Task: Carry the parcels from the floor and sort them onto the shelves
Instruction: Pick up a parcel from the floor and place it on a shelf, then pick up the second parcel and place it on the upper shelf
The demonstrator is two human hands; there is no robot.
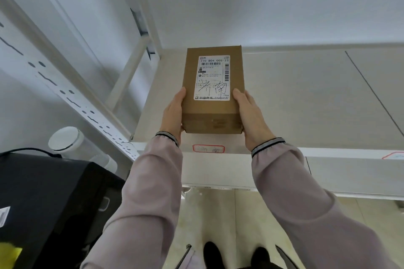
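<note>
A brown cardboard parcel (213,89) with a white shipping label on top is held flat between both hands, over the pale shelf (306,98) beyond the wrists.

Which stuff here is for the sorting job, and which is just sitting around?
For the job:
- brown parcel, held between the left hand and right hand
- shelf under the parcel
- red-edged tag on the shelf's front edge

Just sitting around:
- black case
- white round container
</note>
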